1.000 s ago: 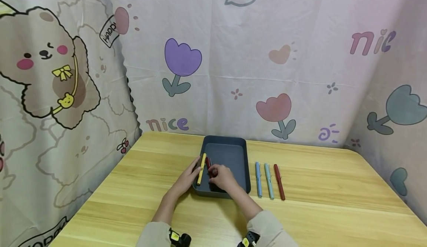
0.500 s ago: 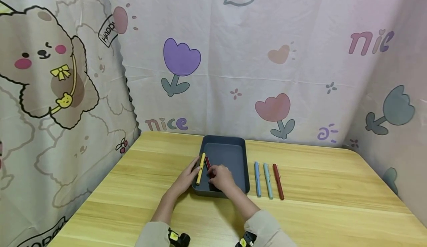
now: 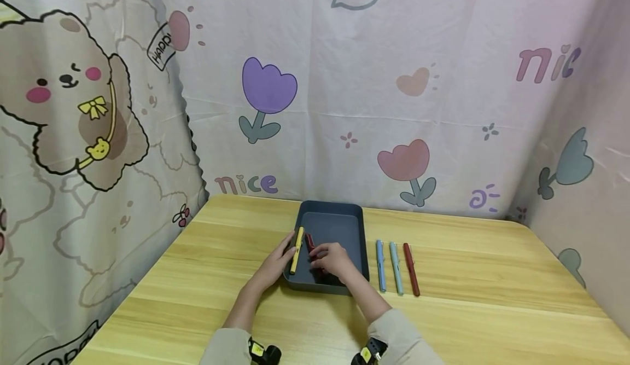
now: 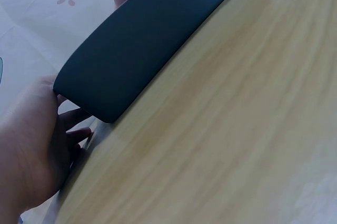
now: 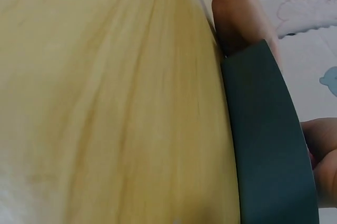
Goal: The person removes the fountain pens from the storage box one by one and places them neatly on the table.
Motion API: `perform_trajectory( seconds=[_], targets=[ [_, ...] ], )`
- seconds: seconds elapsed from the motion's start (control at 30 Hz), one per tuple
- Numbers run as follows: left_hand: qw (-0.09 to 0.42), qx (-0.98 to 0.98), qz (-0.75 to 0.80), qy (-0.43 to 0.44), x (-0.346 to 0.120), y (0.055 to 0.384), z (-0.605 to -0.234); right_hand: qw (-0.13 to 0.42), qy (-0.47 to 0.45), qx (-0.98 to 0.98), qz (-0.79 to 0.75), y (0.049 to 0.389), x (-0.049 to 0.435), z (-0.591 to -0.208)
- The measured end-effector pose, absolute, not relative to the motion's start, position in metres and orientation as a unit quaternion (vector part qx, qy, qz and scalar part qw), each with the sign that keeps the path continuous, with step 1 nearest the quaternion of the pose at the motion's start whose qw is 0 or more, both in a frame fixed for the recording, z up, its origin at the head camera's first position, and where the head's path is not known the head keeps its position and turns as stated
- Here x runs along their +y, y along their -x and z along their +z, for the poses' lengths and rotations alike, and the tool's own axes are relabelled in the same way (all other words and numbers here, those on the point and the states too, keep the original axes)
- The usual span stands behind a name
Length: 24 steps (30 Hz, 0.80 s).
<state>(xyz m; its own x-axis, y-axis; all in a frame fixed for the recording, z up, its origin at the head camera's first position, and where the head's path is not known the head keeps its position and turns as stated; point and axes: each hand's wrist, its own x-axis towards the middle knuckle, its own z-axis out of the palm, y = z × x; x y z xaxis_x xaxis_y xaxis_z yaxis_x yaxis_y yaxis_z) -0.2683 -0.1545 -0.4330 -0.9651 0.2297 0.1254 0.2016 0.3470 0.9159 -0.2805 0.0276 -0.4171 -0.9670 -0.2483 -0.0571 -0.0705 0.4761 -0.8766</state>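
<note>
A dark grey tray (image 3: 344,220) stands on the table; its outer wall fills much of both wrist views. My left hand (image 3: 272,265) grips its left wall, thumb at the rim and fingers outside. A yellow pen (image 3: 297,251) lies along that wall, beside the thumb. To its right a dark red pen (image 3: 310,241) lies at a slant in the tray. My right hand (image 3: 332,260) reaches over the near wall, its spread fingers over this pen and partly hiding it. Whether the fingertips press on it, I cannot tell.
Right of the tray a blue pen (image 3: 381,265), a light teal pen (image 3: 396,268) and a red pen (image 3: 411,269) lie side by side on the wooden table (image 3: 492,277). A printed curtain (image 3: 334,80) hangs behind the table's far edge.
My right hand has shifted slightly to the right and its fingers have spread. The dark red pen's far end has moved slightly right. My left hand keeps its place on the tray.
</note>
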Motion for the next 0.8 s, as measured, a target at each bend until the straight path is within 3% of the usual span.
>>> perform_trajectory(
  seconds=[0.4,0.8],
  targets=[
    [0.014,0.827,0.545,-0.136,-0.152,0.257,-0.419,0.131,0.069,0.809,-0.569,0.277,0.035,-0.414],
    [0.002,0.827,0.549,-0.124,-0.155,0.284,-0.457,0.129,0.089,0.796,-0.585,0.272,0.051,-0.406]
  ],
)
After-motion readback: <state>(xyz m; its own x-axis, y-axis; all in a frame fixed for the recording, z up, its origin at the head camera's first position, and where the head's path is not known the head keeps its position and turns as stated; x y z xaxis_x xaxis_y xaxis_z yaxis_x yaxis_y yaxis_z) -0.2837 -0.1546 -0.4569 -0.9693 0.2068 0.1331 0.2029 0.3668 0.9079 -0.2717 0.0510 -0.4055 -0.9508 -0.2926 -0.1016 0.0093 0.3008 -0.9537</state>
